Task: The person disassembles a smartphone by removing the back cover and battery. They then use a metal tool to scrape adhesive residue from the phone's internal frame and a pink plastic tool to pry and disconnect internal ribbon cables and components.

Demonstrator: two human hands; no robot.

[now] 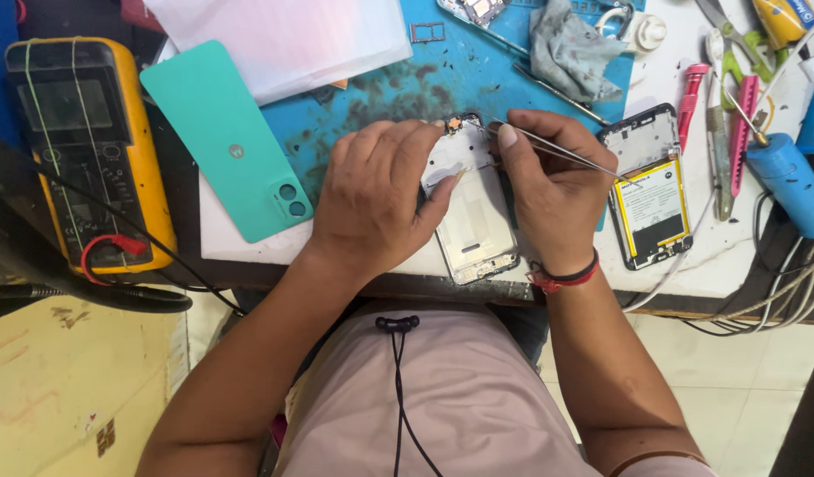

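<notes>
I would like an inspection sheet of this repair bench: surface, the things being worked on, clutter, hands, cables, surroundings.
Surface: white bench top with a stained blue mat.
Job's things: opened phone frame lying flat; metal tweezers with tips at its upper end.
Clutter: teal back cover, second opened phone with battery, grey rag, pink tools, blue cylinder.
Hands: left hand presses on the frame; right hand pinches the tweezers.
Cables: black and red leads at the yellow multimeter; white wires at right edge.
Surroundings: tiled floor.
</notes>
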